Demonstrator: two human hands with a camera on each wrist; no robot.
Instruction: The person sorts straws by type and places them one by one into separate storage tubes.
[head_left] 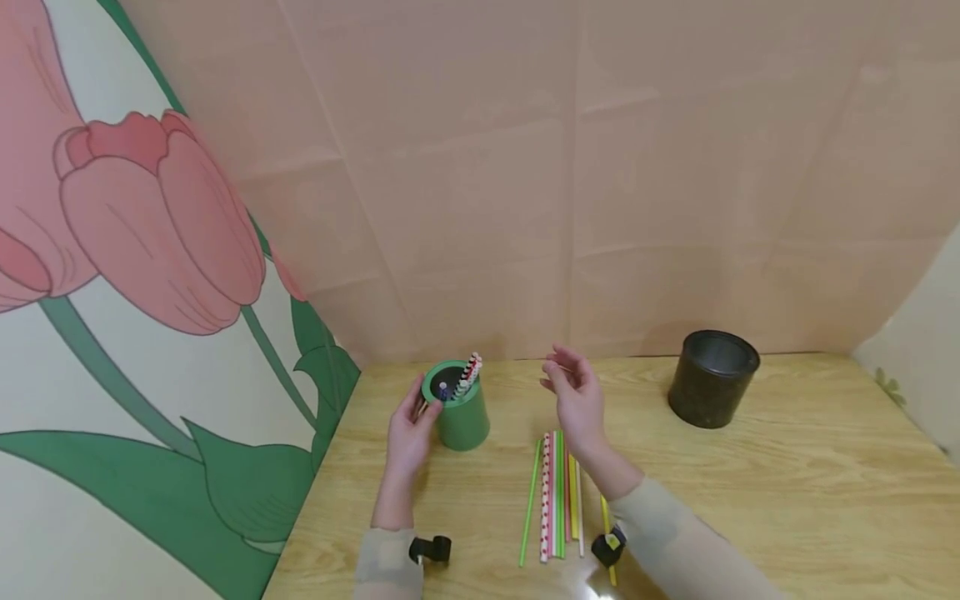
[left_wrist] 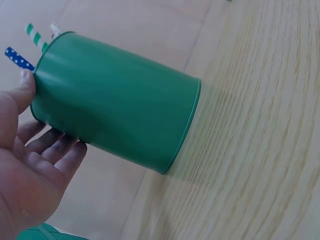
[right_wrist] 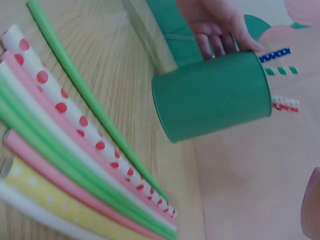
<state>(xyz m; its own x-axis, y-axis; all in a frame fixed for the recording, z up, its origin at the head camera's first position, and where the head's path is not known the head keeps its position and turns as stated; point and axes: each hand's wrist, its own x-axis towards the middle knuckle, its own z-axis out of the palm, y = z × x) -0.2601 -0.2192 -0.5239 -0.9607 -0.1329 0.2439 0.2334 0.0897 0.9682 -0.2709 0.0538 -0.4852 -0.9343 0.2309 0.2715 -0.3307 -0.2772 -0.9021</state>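
We've got the tabletop (head_left: 810, 467) running off the bottom of the head view. The black can (head_left: 708, 387) sits over on the right, and only that camera catches it. Further left stands the green can (head_left: 462, 427), with the left hand (head_left: 408, 435) gripping it by the rim; the wrist views show those fingers way better. The right hand (head_left: 581, 408) is up past the loose straws (head_left: 560, 500), fingers loosely bent, and its own wrist view crops it to a sliver. Its black wrist gadget (head_left: 608, 547) covers part of a yellow straw (head_left: 606, 515). Straws inside the can look jumbled from the head, maybe red and black patterned, but from the left wrist we spot a blue dotted straw (left_wrist: 19, 58).
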